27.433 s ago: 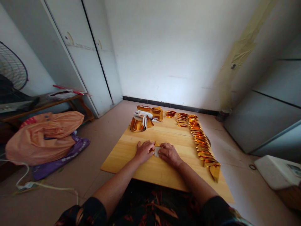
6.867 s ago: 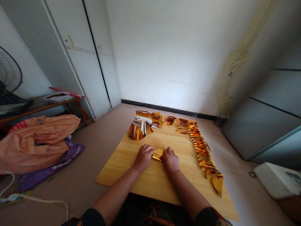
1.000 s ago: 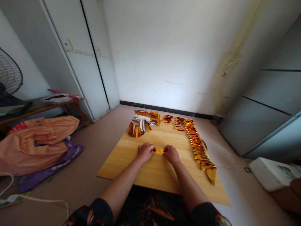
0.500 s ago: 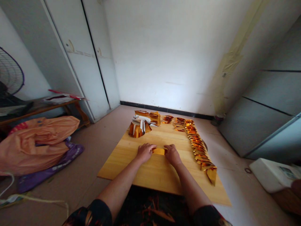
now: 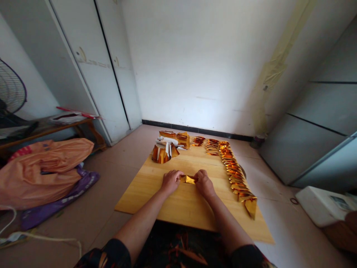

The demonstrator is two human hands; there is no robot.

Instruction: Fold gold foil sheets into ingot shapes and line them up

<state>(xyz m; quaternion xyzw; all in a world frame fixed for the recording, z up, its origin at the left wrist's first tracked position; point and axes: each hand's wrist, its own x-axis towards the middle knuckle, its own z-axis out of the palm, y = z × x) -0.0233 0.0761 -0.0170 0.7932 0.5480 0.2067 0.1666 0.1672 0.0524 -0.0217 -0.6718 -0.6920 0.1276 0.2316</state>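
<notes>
A small folded piece of gold foil paper [image 5: 187, 179] spans the gap between my two hands, just above the wooden board [image 5: 178, 208]. My left hand [image 5: 171, 181] pinches its left end and my right hand [image 5: 204, 183] grips the right end; the fingertips partly cover both ends. To the right, a long overlapping row of folded gold foil pieces [image 5: 237, 175] runs down the board. Two shorter groups of folded foil pieces [image 5: 212, 146] lie toward the far edge. At the far left of the board are stacks of gold foil sheets [image 5: 161, 154] with white paper among them.
An orange bag [image 5: 52, 167] and a purple bag [image 5: 64, 201] lie on the floor at left, below a wooden bench [image 5: 95, 130]. A fan [image 5: 11, 85] stands behind. White cabinets [image 5: 92, 63] line the left wall. A white box [image 5: 320, 208] sits at right.
The foil piece between my hands has shifted from a flat, dull strip to a creased shape with a shinier face. My hands have barely moved.
</notes>
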